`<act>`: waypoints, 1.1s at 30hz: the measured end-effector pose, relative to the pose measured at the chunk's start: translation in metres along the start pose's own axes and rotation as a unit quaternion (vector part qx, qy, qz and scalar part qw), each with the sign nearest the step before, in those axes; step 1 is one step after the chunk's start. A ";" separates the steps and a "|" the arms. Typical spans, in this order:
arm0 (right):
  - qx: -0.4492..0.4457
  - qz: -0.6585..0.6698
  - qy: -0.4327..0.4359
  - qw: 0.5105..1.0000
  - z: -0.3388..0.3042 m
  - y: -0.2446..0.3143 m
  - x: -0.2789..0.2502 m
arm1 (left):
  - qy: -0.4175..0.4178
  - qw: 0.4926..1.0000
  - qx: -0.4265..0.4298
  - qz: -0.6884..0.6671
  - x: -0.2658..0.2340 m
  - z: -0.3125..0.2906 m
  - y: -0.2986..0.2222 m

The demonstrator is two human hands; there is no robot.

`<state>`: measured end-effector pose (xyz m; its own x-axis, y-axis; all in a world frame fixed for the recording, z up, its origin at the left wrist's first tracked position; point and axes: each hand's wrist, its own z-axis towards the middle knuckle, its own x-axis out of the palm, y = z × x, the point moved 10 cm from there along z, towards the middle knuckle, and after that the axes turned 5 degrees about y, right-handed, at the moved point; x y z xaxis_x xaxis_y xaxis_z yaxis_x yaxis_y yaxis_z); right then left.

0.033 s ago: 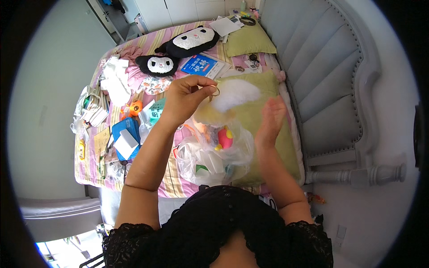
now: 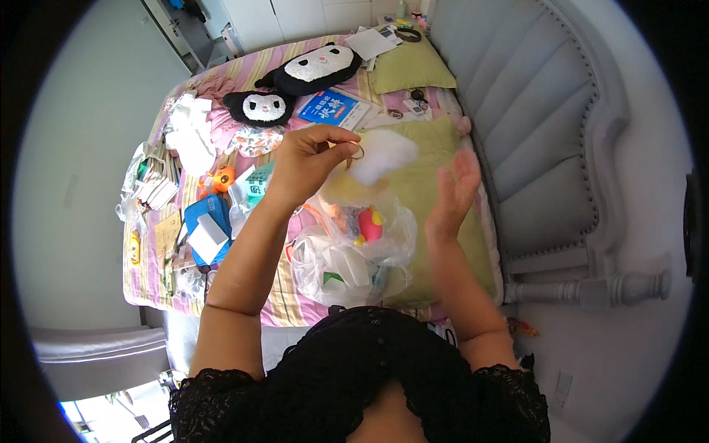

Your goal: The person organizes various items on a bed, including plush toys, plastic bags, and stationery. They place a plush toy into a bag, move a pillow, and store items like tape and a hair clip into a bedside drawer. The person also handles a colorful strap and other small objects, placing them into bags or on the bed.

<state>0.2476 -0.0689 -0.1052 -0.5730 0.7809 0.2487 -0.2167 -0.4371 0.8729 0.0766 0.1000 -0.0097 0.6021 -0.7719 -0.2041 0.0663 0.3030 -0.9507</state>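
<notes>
My left hand [image 2: 314, 162] pinches a small gold ring [image 2: 357, 150] between thumb and fingertips. Just below and right of it is a fluffy white and pale-yellow plush pendant [image 2: 385, 156], blurred; it seems to hang from the ring, though the join is hard to make out. My right hand [image 2: 454, 196] is raised to the right over a green pillow [image 2: 425, 221], holding nothing, thumb and fingers apart. Beneath the pendant, a translucent plastic bag [image 2: 306, 269] stands open near my body, with a red and yellow plush toy [image 2: 371, 224] showing at its top.
Two black-and-white plush cushions [image 2: 319, 65] and a blue book [image 2: 330, 108] lie farther back on the striped bed. A blue case [image 2: 199, 214], an orange toy [image 2: 222, 177] and a stack of books [image 2: 160, 183] are on the left. A grey padded headboard [image 2: 521, 133] borders the right.
My right hand has moved slightly up and to the right, its thumb and fingers now spread more. The white fluff has swung a little left. My left hand keeps its pinch in place.
</notes>
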 end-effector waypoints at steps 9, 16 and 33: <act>0.050 -0.081 0.322 0.942 0.045 0.029 0.106 | -0.029 0.999 0.002 -0.020 0.004 0.009 0.012; 0.197 0.030 0.134 0.971 0.142 0.034 0.032 | -0.015 0.988 -0.123 -0.095 -0.010 -0.003 0.057; 0.256 0.109 0.201 0.939 0.159 0.051 -0.012 | 0.040 0.956 0.006 0.291 -0.001 -0.005 0.048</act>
<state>0.3691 -0.0294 0.0028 -0.8344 0.4211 0.3555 0.2892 -0.2145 0.9329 0.0756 0.1124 -0.0564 0.4776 -0.5099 -0.7155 -0.2520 0.7007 -0.6675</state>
